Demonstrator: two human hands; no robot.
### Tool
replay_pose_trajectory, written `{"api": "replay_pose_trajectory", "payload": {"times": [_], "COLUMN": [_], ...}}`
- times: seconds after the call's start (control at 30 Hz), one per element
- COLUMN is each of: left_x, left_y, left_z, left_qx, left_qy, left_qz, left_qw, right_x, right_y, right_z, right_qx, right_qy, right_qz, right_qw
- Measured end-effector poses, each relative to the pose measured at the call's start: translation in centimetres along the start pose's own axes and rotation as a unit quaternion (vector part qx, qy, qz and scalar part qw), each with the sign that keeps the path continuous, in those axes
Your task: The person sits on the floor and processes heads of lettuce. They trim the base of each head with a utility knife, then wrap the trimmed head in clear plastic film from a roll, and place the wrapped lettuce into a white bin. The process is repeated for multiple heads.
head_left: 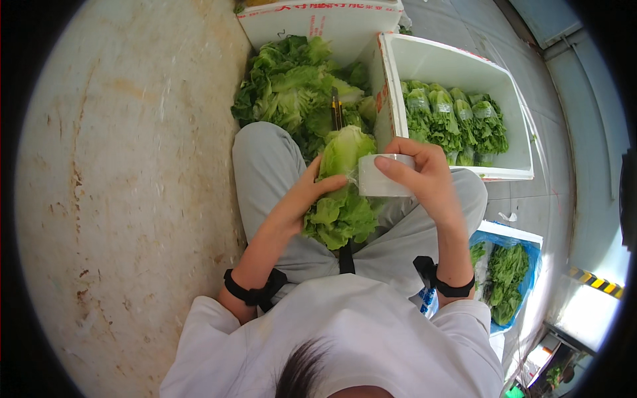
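Note:
Above my lap, my left hand is wrapped round a head of lettuce, its pale base away from me and its leafy end toward me. My thumb presses on the near side of it. In my right hand is a wide roll of clear tape, its edge close against the lettuce. A shiny bit of tape seems to touch the leaves by my left thumb. Just beyond the lettuce stands a yellow-and-black utility knife among loose leaves.
A pile of loose lettuce lies beyond my knees, before a white foam box. At the right, an open foam box holds several taped bundles of greens. Nearer, a blue-lined box holds leafy greens. A stained wall rises at left.

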State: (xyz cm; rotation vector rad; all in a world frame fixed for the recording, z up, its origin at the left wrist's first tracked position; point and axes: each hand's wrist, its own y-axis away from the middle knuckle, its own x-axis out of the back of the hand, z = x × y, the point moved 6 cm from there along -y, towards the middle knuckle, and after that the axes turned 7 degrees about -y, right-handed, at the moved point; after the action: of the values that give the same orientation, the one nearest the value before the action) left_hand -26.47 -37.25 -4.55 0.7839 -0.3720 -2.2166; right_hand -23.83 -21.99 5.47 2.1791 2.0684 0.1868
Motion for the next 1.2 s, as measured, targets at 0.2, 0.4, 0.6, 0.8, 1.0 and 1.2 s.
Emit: {"api": "replay_pose_trajectory", "payload": {"times": [0.2, 0.4, 0.6, 0.8, 1.0, 1.2], "left_x": [-0.1, -0.4, 0.1, 0.5, 0.4, 0.9], "left_y": [0.3, 0.2, 0.0, 0.0, -0.6, -1.5], "left_z": [1.0, 0.9, 1.1, 2.4, 2.3, 0.5], "left_qx": [-0.065, -0.056, -0.045, -0.095, -0.096, -0.067], "left_qy": [0.043, 0.043, 0.033, -0.009, 0.062, 0.14], "left_qz": [-0.024, -0.036, 0.058, 0.064, 0.051, -0.002], "left_qw": [0.997, 0.997, 0.997, 0.993, 0.992, 0.988], "right_x": [-0.7, -1.7, -1.3, -0.1, 1.1, 1.7], "right_y": [-0.8, -0.9, -1.8, -2.1, -1.8, -1.6], "right_z": [-1.7, -2.5, -2.4, -5.3, -6.9, -7.9], "right_qx": [0.038, 0.13, 0.017, 0.088, 0.03, 0.088], "right_qy": [0.176, 0.307, 0.261, 0.452, 0.418, 0.482], "right_qz": [0.001, 0.026, -0.067, -0.1, -0.145, -0.07], "right_qw": [0.984, 0.942, 0.963, 0.882, 0.896, 0.869]}}
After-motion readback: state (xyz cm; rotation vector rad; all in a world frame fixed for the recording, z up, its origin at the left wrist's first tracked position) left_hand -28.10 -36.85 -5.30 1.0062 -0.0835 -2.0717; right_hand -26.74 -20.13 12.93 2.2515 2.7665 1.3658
